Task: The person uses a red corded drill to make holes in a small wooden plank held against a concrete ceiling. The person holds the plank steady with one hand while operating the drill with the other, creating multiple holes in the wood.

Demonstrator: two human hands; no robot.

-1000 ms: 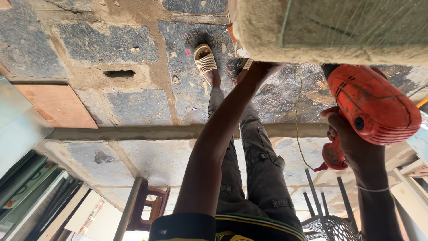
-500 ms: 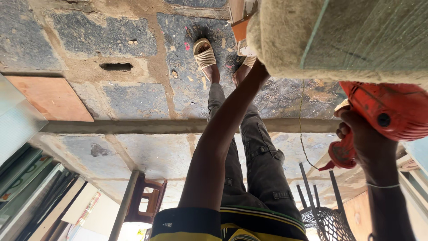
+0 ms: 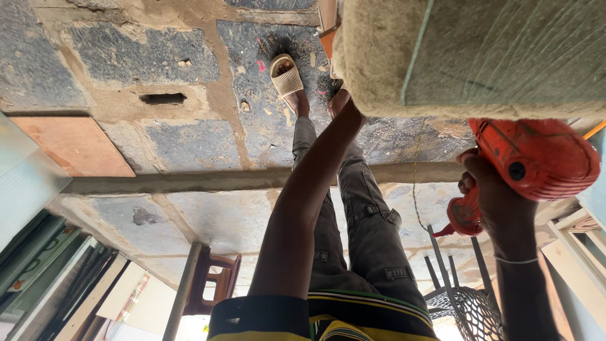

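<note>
The orange power drill, at three o'clock under the fibrous slab, is gripped tight by the right hand, the left hand (fingers hidden, grip untellable) touching the slab's edge; it could slip if the slab shifts.

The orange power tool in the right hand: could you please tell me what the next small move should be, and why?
Probably ease the orange power tool toward the rough edge of the slab. The right hand already grips it close beside that edge, and the left hand reaches the slab's corner, seemingly steadying it.
</note>
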